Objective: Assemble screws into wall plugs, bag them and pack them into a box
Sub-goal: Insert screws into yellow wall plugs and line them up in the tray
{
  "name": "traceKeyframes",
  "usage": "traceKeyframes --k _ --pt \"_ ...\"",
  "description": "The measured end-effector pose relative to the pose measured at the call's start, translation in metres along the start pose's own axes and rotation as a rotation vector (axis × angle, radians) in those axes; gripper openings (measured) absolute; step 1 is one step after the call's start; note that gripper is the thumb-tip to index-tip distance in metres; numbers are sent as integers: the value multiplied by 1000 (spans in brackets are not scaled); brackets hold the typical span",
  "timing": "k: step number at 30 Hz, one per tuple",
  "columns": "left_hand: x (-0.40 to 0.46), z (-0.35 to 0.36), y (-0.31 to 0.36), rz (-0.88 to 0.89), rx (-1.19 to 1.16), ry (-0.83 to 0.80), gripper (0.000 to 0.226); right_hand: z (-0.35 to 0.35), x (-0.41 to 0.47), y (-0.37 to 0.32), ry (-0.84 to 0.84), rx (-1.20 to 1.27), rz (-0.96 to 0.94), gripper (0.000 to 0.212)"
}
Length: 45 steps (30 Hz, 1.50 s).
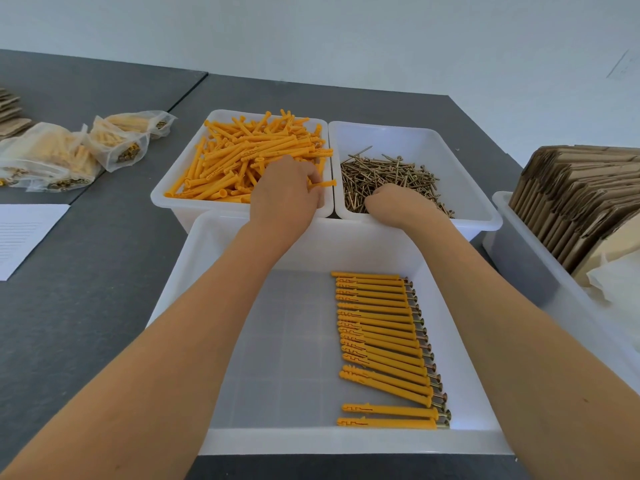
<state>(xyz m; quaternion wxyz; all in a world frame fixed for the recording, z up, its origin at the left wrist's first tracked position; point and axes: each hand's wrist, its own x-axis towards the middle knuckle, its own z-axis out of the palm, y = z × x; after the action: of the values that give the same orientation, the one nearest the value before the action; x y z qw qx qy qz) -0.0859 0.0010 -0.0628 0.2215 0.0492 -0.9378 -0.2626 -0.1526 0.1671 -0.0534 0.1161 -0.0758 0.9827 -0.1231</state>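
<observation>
A white bin (180, 188) at the back holds a heap of loose orange wall plugs (249, 157). Beside it on the right, another white bin (481, 206) holds a pile of brass screws (388, 174). My left hand (287, 192) is in the plug bin and grips one orange plug (323, 184) that sticks out to the right. My right hand (394, 202) reaches into the screw pile with curled fingers; what it holds is hidden. In the near white bin (346, 441) lies a neat row of several plugs with screws in them (384, 344).
Clear bags filled with assembled plugs (69, 150) lie on the grey table at the left. A white sheet of paper (24, 233) lies nearer. A white bin (526, 271) with flattened cardboard boxes (575, 195) stands at the right.
</observation>
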Motion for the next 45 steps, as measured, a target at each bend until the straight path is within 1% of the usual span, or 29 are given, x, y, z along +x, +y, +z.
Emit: traceKeyframes --k 4,9,11,14,18,20,22,25,27,29,33,36,45 --pt "-2 1 1 33 34 67 13 0 -5 -2 18 4 45 21" --pt "-3 2 1 41 25 81 13 -2 -6 -1 12 -4 26 28" --pt "-2 3 1 41 23 89 14 -2 -6 1 51 25 25 30" --pt "-2 4 1 46 35 109 14 1 -5 4 156 87 7 35" --pt "-3 4 1 58 50 137 14 4 -3 7 202 157 -20 37" --pt "-3 4 1 64 56 138 14 4 -3 7 284 234 -59 29" --pt "-3 3 1 68 63 137 14 3 -5 8 409 386 -111 17" --pt "-3 3 1 72 69 129 14 -4 -10 7 622 671 -111 30" --pt "-3 3 1 75 73 118 13 -8 -13 6 775 817 -89 30" --pt "-3 3 2 68 84 124 13 -10 -15 3 846 898 -79 26" --pt "-2 4 2 55 90 136 12 -10 -21 -4 888 918 -146 21" --pt "-3 3 2 56 97 127 13 -9 -24 -9 883 929 -191 19" --pt "-3 2 3 67 71 134 12 -4 -26 -19 697 1044 -291 31"
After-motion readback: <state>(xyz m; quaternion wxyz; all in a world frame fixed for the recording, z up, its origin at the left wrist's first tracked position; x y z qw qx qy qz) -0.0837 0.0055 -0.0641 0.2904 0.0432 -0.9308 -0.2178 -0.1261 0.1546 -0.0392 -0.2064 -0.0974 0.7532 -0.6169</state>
